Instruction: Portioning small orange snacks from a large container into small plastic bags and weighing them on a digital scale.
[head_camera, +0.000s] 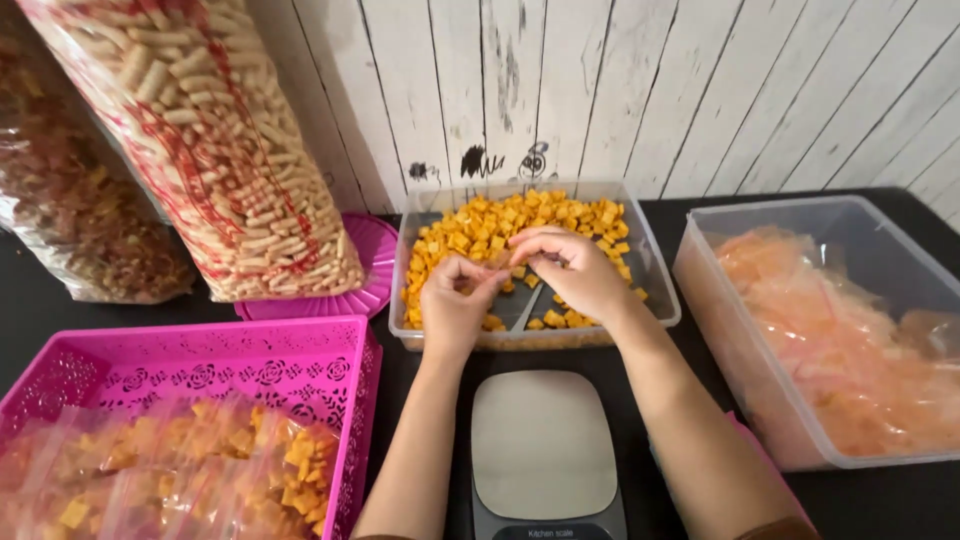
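Far to the left of the hands, a tall clear bag of pale puffed sticks (215, 150) with red print is leaned against the white plank wall, and a darker snack bag (70, 190) is propped beside it. To the right of the right hand, a big clear tub (905, 250) of empty pinkish pouches is parked. Below the left hand, a pink lattice basket (200, 360) of filled packets is seen. Between the forearms, a grey kitchen scale (543, 445) is laid bare. Over the clear tray (655, 300) of orange cracker squares (500, 220) (light, brittle, best pinched gently by the edges), the left hand (455, 305) and right hand (575, 270) are curled narrow; whether a thin pouch is pinched between them cannot be told.
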